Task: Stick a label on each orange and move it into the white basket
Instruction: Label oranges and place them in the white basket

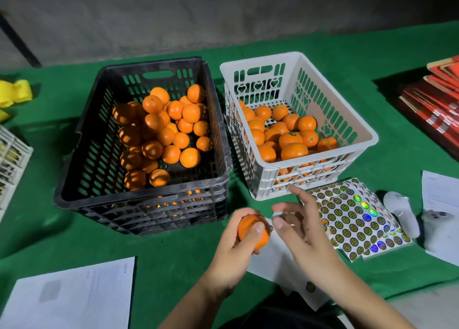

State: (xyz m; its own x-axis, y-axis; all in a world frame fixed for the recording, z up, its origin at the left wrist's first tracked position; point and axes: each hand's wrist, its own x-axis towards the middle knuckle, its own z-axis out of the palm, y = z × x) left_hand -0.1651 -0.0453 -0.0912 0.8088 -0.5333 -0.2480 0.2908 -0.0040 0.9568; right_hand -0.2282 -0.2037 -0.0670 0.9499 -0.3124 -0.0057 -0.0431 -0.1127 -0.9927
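A green-covered worktop (pixel 173 261) before a grey wall carries two crates side by side. Black crate (pixel 139 199), at 10 o'clock from the hands, holds loose oranges; white basket (pixel 362 129), at 12 to 1 o'clock, holds more oranges, some showing a small label on top. Left hand (pixel 238 249) — its grip wraps one orange (pixel 252 231), thumb across the front, held above the worktop just in front of both crates. Right hand (pixel 300 226) hovers just beside the fruit at 3 o'clock, fingers spread and loosely bent, gripping nothing discernible. Label sheets (pixel 352 216) — rows of round shiny stickers — lie at 3 o'clock, near the basket's front wall. Paper sheet (pixel 74 294) lies at 8 o'clock.
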